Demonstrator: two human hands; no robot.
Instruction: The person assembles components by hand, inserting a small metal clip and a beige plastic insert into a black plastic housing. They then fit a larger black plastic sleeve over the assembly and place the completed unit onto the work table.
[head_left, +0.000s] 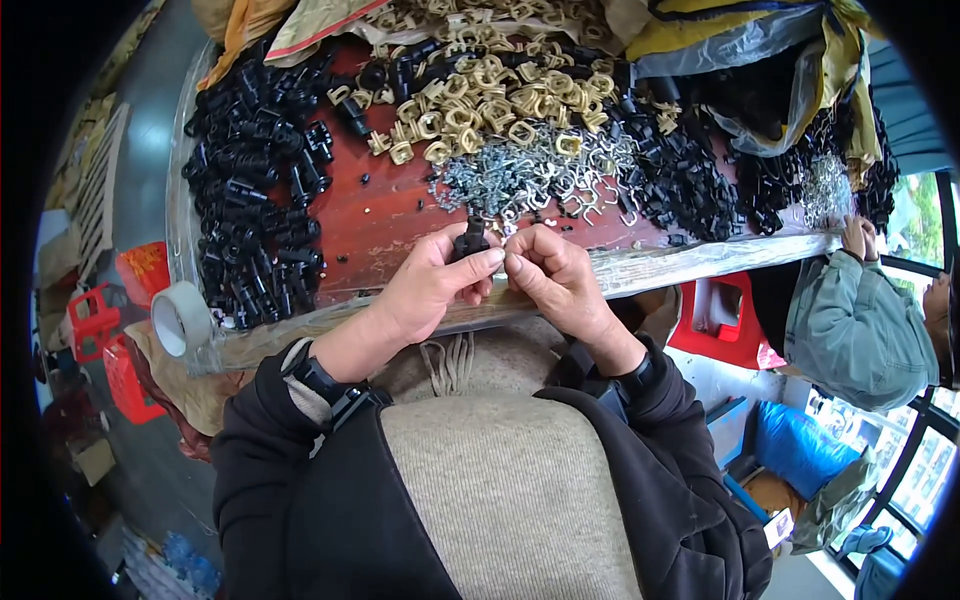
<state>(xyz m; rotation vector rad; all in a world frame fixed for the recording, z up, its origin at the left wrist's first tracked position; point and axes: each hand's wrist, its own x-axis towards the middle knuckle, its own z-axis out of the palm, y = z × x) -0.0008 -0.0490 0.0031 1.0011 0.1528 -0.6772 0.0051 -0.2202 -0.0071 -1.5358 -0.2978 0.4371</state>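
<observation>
Black part (470, 240) grasped in left hand's (440, 277) grip, likely for steadiness; right hand (556, 280) pinched closed beside it, contents cannot be told; metal clips (600, 157) heaped on surface (350, 225), presumably for reach.

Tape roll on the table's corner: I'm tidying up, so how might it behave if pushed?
The tape roll may roll if on edge, being round; its ring keeps a clean shape, so it's probably stiff, not floppy.
</observation>
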